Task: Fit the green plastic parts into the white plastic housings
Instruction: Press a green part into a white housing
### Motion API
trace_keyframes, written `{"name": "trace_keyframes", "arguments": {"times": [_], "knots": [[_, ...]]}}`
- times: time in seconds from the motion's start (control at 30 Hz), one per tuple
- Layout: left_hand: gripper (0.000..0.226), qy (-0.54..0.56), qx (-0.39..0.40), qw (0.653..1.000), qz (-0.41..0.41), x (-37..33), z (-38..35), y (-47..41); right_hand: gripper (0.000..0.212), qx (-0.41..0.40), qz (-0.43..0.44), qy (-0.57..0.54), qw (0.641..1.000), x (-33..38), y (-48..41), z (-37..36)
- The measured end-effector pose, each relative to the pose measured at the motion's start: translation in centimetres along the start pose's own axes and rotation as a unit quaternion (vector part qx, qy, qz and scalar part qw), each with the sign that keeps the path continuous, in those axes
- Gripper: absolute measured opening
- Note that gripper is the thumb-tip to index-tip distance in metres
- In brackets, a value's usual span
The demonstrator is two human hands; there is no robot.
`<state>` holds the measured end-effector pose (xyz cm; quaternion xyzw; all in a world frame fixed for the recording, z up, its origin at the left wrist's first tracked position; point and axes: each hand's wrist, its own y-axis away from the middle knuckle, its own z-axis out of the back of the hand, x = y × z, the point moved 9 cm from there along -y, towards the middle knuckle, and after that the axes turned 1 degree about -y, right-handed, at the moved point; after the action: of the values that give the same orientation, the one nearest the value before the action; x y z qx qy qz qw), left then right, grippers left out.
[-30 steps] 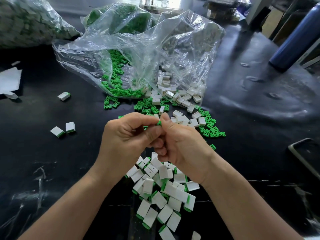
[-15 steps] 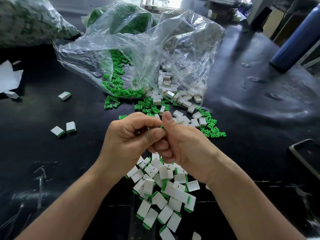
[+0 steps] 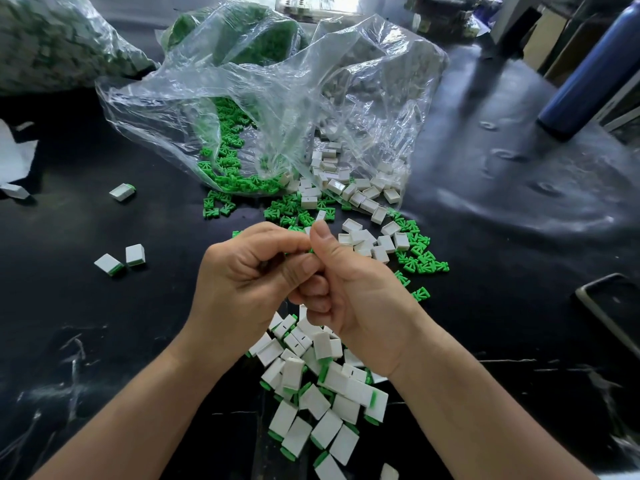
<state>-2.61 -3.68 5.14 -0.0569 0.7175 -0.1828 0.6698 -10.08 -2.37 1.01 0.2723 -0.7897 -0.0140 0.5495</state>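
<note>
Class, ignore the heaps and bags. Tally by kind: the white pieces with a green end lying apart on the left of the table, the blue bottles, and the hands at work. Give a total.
White pieces with a green end, lying apart: 3
Blue bottle: 1
Hands, left and right: 2
Total: 6

Black table [image 3: 519, 306], glossy and scuffed. On it: an open clear bag [image 3: 277, 98] spilling green parts [image 3: 420, 258] and white housings [image 3: 367, 237]; a near heap of fitted pieces [image 3: 329, 410]; three stray fitted pieces [image 3: 119, 259] at left; a paper scrap [image 3: 14, 157]; a second bag [image 3: 52, 39] far left; a blue bottle [image 3: 588, 74]; a dark flat device [image 3: 613, 313] at the right edge.
</note>
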Motion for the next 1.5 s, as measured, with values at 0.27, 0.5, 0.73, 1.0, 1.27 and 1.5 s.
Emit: {"name": "trace_keyframes", "arguments": {"times": [0.27,0.5,0.73,1.0,1.27,1.5], "knots": [[0.017,-0.034,-0.012,0.999,-0.009,-0.2,0.1,0.0,0.040,-0.003,0.010,-0.004,1.000,0.0,0.1,-0.2],[0.016,-0.025,-0.004,1.000,-0.010,-0.3,0.1,0.1,0.040,0.010,0.016,-0.015,1.000,0.1,0.2,-0.4],[0.022,0.011,0.030,0.999,0.013,-0.3,-0.1,0.2,0.051,0.101,-0.019,0.021,0.994,-0.2,0.1,-1.3],[0.036,0.097,0.092,0.988,0.070,0.3,-1.2,0.2,0.052,0.108,-0.035,0.126,0.986,-0.5,0.2,-1.0],[0.031,0.144,0.064,0.984,0.087,0.5,-1.2,0.3,0.051,0.030,-0.010,0.068,0.997,-0.2,0.1,-0.8],[0.026,0.115,0.076,0.988,0.064,0.1,-1.1,0.0,0.043,0.040,-0.016,0.045,0.998,0.0,0.2,-1.2]]}}
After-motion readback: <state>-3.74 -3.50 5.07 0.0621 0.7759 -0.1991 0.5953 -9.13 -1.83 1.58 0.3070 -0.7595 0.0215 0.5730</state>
